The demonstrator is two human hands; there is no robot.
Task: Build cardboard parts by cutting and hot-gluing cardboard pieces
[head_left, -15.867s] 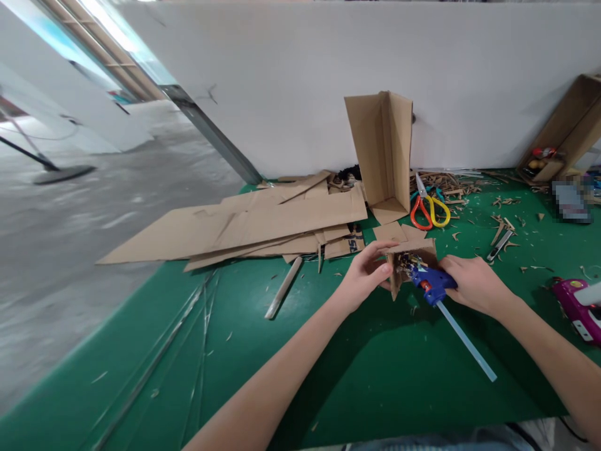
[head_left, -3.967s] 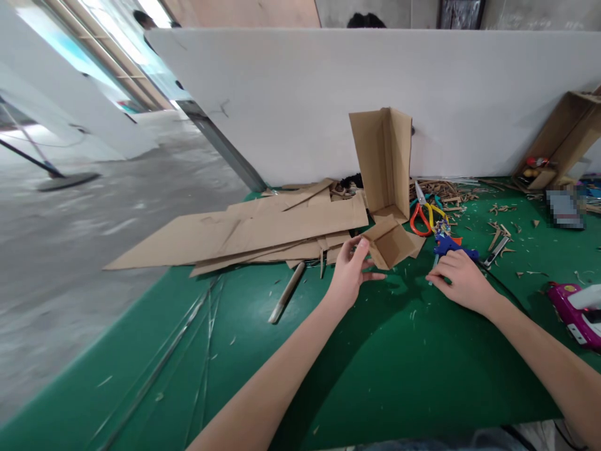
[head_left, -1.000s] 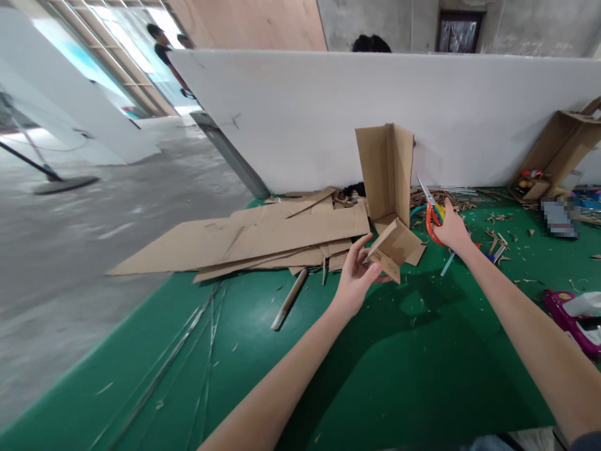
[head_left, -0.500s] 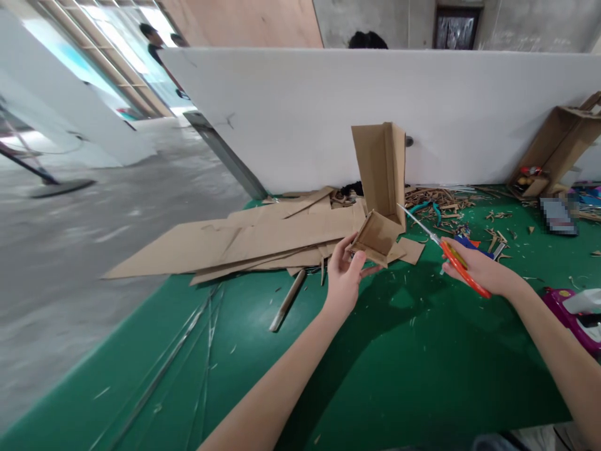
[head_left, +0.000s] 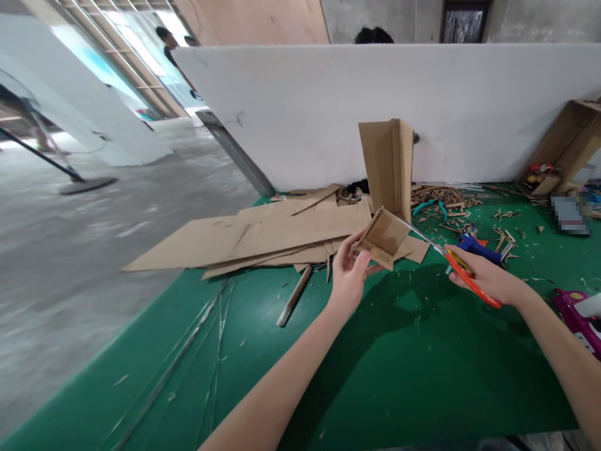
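Observation:
Gripped in my left hand [head_left: 350, 270] is a small open cardboard box [head_left: 385, 235], tilted with its hollow side toward me. My right hand [head_left: 488, 275] is closed around the orange handles of a pair of scissors [head_left: 474, 285]. Their blades point up and left, and the tips reach the right edge of the box; whether they touch it I cannot tell. Just behind stands a tall folded cardboard piece [head_left: 382, 156], upright by the white panel. A small flat cardboard piece [head_left: 417, 249] lies below the blades.
Flat cardboard sheets [head_left: 267, 235] are piled at left on the green table [head_left: 422, 376]. Teal pliers [head_left: 442, 212], a blue tool [head_left: 479, 248] and cardboard scraps lie to the right. A phone [head_left: 569, 214] and a purple device [head_left: 575, 316] sit farther right. A white panel [head_left: 291, 113] borders the back.
The scissors have lowered slightly, their tips now at the box's right edge instead of above it. The box remains in my left hand. The whole view has shifted a little.

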